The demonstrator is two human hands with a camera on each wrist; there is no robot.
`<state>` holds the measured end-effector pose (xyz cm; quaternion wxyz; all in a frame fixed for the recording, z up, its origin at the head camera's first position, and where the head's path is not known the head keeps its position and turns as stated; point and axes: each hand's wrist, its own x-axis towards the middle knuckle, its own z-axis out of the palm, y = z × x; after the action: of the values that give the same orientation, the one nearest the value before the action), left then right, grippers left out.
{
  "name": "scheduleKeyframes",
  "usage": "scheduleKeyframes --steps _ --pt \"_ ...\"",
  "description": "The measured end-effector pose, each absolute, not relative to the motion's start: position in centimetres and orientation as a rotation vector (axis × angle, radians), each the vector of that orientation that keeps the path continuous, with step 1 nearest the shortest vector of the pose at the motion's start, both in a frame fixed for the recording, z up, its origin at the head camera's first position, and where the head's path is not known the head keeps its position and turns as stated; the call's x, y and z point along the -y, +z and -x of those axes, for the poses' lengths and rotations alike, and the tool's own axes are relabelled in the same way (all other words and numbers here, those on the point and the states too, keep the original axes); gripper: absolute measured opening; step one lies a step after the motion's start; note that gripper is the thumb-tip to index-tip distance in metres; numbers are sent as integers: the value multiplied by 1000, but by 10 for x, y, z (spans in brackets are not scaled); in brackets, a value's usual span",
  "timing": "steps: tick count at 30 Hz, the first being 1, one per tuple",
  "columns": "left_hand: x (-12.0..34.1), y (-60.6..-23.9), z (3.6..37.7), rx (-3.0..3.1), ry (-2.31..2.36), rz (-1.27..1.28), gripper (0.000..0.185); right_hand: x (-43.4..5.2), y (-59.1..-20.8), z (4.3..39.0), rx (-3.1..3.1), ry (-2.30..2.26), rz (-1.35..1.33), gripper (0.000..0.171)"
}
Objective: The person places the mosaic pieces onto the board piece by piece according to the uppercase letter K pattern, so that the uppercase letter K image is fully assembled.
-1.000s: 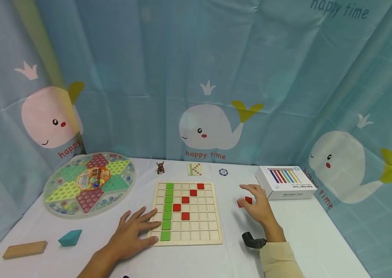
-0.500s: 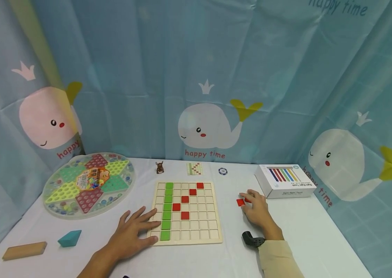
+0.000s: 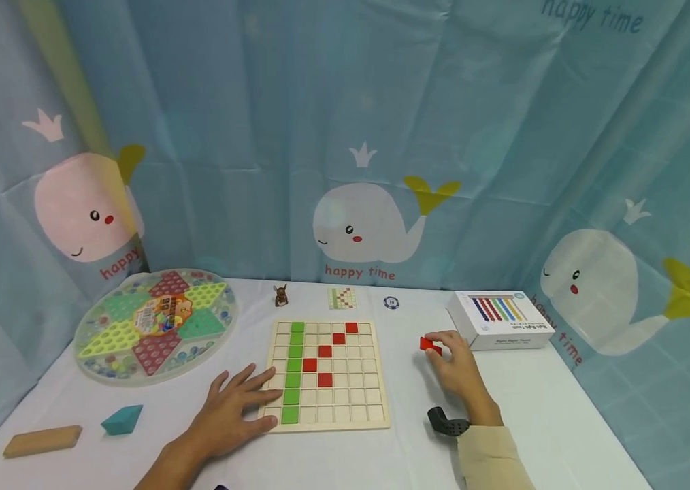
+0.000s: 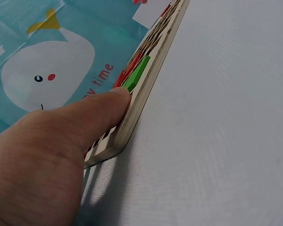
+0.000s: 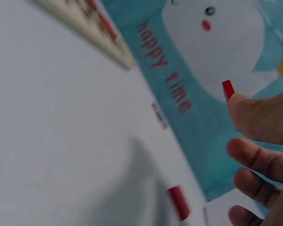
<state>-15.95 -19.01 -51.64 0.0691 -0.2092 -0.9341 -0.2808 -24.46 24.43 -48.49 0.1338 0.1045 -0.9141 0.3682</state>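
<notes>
Your right hand (image 3: 458, 371) pinches a red tile (image 3: 430, 345) at its fingertips, lifted just right of the wooden grid board (image 3: 326, 374) and near the white box (image 3: 500, 320). Your left hand (image 3: 231, 408) lies spread flat, fingers resting on the board's left edge beside the green column (image 3: 293, 371).

The words "happy time" stand in red on the blue whale curtain (image 3: 345, 136), under the white whale at the centre of the head view. The same words run down the curtain at the right of the frame beside another whale, and only "happy" shows under the pink whale at the left. In dark letters "happy time" appears again at the upper right edge. The right wrist view shows "happy time" in red too. The print on the white box (image 3: 500, 320) and the round token (image 3: 390, 303) is too small to read.
</notes>
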Motion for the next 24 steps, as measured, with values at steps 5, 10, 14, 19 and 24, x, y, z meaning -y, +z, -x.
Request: scheduleKeyframes --steps 5,10,14,19,24 --pt "189 -515 159 2808 -841 623 45 -239 -460 234 2540 1081 -438 31" --pt "188 -515 159 2824 -853 623 45 -233 -436 220 2429 1060 -545 32" --pt "189 -516 158 2819 -851 623 45 -227 -423 212 2363 1042 -629 35" --pt "189 -517 158 2810 -846 622 45 -211 -402 195 2304 1059 -697 36" --pt "189 -515 159 2808 -846 627 44 -197 -391 182 2292 1080 -776 34"
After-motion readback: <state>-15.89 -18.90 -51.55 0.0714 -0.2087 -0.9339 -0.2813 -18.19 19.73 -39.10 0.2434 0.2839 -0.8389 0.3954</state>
